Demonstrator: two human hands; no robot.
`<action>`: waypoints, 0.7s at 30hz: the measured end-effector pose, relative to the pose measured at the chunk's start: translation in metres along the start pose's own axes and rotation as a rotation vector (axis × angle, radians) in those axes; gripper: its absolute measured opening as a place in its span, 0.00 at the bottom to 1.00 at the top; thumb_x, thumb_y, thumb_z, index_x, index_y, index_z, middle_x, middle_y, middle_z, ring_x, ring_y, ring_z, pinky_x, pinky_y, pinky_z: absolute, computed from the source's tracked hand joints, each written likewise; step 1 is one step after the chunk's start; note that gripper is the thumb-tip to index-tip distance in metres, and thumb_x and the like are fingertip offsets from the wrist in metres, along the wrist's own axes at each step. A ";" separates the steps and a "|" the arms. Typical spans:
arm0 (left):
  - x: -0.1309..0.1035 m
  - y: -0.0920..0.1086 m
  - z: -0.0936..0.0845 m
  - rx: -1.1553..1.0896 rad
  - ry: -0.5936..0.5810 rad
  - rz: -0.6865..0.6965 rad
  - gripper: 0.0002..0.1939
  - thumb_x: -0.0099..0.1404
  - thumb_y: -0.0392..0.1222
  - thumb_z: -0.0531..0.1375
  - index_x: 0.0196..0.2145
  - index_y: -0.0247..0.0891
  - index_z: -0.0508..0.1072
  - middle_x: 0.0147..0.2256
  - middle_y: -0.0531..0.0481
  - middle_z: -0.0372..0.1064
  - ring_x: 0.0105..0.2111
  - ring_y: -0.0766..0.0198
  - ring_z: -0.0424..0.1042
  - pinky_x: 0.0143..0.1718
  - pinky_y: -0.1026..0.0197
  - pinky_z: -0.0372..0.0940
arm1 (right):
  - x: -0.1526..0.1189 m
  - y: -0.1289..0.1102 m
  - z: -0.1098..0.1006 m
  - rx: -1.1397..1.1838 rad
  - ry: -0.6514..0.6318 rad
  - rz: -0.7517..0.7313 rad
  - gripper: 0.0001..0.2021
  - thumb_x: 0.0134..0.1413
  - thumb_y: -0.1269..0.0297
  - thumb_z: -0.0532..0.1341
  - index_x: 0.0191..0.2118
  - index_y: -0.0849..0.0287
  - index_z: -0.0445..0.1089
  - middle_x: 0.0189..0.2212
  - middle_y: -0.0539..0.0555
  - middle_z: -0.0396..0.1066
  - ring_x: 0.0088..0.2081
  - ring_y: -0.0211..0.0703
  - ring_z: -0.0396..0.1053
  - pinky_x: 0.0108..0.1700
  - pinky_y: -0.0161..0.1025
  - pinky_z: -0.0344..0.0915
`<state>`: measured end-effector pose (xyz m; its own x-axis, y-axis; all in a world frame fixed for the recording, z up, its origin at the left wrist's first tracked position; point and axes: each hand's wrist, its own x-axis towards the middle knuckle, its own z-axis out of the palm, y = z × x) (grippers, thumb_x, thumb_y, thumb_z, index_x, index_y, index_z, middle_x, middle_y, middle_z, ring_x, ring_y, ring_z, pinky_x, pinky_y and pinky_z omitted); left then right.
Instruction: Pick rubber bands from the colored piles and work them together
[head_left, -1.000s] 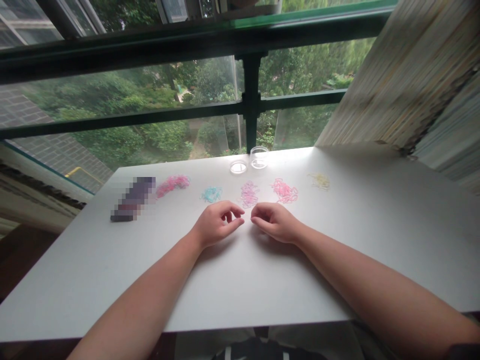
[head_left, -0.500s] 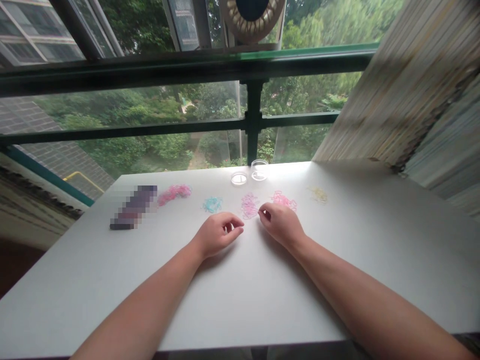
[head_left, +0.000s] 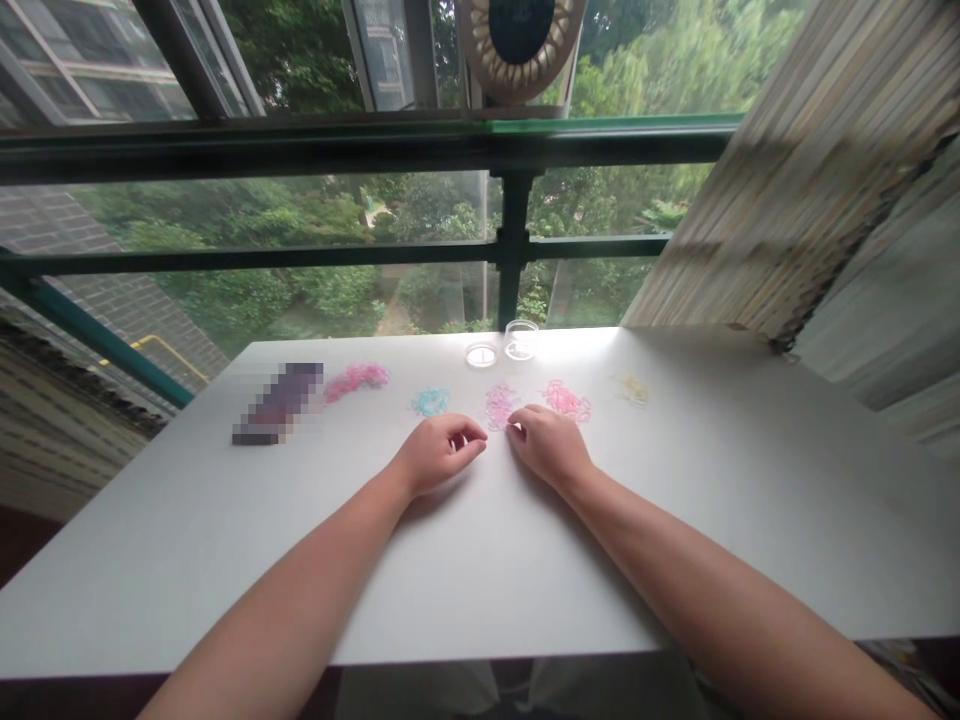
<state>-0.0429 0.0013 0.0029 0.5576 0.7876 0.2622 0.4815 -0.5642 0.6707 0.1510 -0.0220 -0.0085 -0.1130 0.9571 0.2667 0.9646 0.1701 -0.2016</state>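
Half-curls left hand (head_left: 437, 452), visibly empty; holds right hand (head_left: 551, 442) nearly pinched beside lilac elastic bands (head_left: 498, 404); cannot tell whether gripping any.

Left hand (head_left: 435, 452), right hand (head_left: 551, 443) and forearms (head_left: 300, 560) are bare

Over to the white table (head_left: 450, 600), bearing five piles of coloured loops (head_left: 499, 407)! Also carrying clear tub (head_left: 521, 342), lid (head_left: 481, 355), blurred dark object (head_left: 279, 404).

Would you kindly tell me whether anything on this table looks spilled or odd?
One oddity: the dark object at far left appears pixelated, hiding its details. The colored piles lie apart, without obvious spillage.
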 end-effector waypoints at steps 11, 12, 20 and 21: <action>0.000 -0.002 -0.002 0.005 -0.017 -0.005 0.09 0.59 0.42 0.57 0.32 0.36 0.75 0.28 0.50 0.72 0.24 0.69 0.65 0.26 0.67 0.61 | -0.007 0.007 -0.002 0.144 -0.028 -0.050 0.12 0.55 0.68 0.53 0.43 0.56 0.70 0.40 0.53 0.73 0.39 0.42 0.69 0.38 0.35 0.59; 0.000 -0.001 -0.002 0.006 -0.024 -0.004 0.09 0.59 0.42 0.57 0.32 0.36 0.75 0.28 0.50 0.72 0.24 0.69 0.65 0.26 0.67 0.61 | -0.007 0.007 -0.001 0.148 -0.027 -0.040 0.11 0.55 0.68 0.54 0.42 0.56 0.70 0.39 0.53 0.73 0.38 0.42 0.69 0.37 0.35 0.59; 0.000 0.000 -0.003 0.004 -0.056 -0.012 0.09 0.59 0.42 0.57 0.32 0.37 0.75 0.28 0.50 0.71 0.25 0.69 0.65 0.26 0.66 0.61 | -0.006 0.007 -0.004 0.146 -0.040 -0.057 0.06 0.53 0.69 0.55 0.33 0.56 0.69 0.30 0.51 0.72 0.31 0.40 0.66 0.31 0.34 0.54; 0.000 0.000 -0.003 0.003 -0.057 -0.014 0.09 0.59 0.42 0.57 0.32 0.37 0.75 0.28 0.50 0.71 0.25 0.69 0.65 0.27 0.66 0.61 | -0.006 0.008 -0.004 0.150 -0.045 -0.066 0.06 0.53 0.69 0.55 0.32 0.56 0.69 0.30 0.51 0.71 0.31 0.40 0.66 0.31 0.34 0.54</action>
<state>-0.0454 0.0021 0.0049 0.5883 0.7802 0.2125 0.4920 -0.5539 0.6717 0.1601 -0.0279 -0.0078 -0.1889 0.9516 0.2423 0.9088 0.2629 -0.3240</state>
